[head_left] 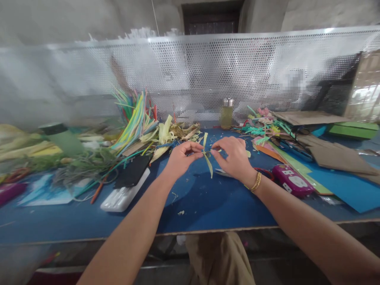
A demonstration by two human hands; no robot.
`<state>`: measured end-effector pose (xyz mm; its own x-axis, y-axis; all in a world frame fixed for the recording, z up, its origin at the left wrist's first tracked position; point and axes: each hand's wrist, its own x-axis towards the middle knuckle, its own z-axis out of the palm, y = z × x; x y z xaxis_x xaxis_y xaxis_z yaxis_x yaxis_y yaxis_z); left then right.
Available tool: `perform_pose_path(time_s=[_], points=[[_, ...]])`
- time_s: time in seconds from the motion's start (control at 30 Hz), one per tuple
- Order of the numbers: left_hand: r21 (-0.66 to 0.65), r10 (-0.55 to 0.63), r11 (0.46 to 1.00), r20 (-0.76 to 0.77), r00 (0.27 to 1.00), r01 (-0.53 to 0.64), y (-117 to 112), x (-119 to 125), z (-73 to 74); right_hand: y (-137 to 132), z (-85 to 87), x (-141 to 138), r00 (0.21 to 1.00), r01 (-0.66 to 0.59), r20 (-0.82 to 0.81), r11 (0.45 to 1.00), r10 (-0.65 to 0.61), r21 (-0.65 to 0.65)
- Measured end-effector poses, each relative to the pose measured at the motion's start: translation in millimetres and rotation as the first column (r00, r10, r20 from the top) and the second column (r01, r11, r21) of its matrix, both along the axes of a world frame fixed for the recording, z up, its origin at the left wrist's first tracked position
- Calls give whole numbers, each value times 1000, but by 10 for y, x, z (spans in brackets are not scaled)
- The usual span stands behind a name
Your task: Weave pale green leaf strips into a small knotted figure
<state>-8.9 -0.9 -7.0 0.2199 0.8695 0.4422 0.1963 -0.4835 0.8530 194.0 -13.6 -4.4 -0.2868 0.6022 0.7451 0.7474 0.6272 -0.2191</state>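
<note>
Over the middle of the blue table, my left hand [184,157] pinches a thin pale yellow-green husk strip [209,165] between thumb and fingers. One end of the strip sticks up and the other hangs down. My right hand [233,157], with a gold bracelet [257,181] at the wrist, has thumb and forefinger pinched together close beside the strip. What is between those right fingertips is too small to make out. Under the right hand lie scissors [223,173], their blades partly showing. A heap of pale corn husks [164,132] lies beyond my left hand.
On the left are a black phone [132,172] on a white case [124,196], bundled coloured stems [135,118] and a green-lidded bottle [63,138]. A glass bottle [227,114] stands by the perforated metal screen [208,71]. Rightward lie a purple device [292,181], blue paper [347,188] and cardboard [338,152].
</note>
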Motion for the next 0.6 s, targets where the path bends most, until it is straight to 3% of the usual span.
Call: perform_pose_path(time_s=[0.17,0.4,0.6], points=[[-23,-23,999,-14,1000,23,-17,6,9,53,-52,-24,996,-68,49,997,70,-35],[-215,-137,966,41,990,143,-44,12,-10,42,-39,-17,992,-57,110,998,55,18],[-276,-175,945,21,984,174,-56,38,-15,-21,-18,-47,980,-7,199,999,0,33]])
